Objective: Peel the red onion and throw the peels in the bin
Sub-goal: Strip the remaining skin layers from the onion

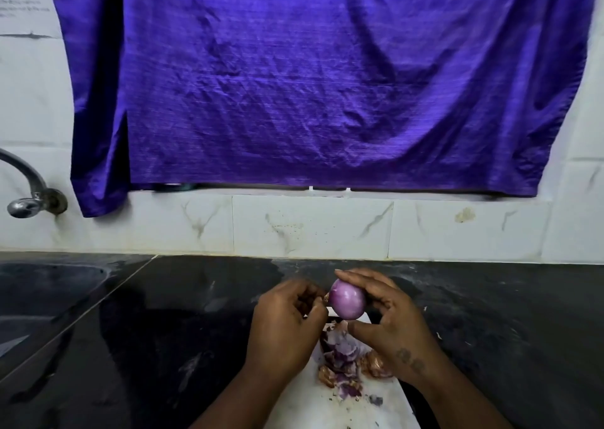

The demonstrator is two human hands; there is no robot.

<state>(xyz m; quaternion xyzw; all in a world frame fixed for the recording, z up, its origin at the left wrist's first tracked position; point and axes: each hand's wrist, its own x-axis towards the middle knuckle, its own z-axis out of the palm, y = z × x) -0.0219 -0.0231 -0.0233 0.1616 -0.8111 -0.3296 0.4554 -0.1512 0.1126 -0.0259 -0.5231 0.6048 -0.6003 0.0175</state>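
The right hand (389, 317) is gripping the red onion (347, 299) above the surface (196, 314). The left hand (287, 317) is pinching skin at its end, over the peels (340, 360).

Purple cloth (327, 78) over white tiled wall (310, 226), black countertop (490, 314), tap (29, 193)

Your right hand (389, 317) held the peeled red onion (347, 298) above the black counter (183, 314), while your left hand (287, 317) pinched at its left end. Peels (343, 363) lay heaped on a white board (330, 412) below.
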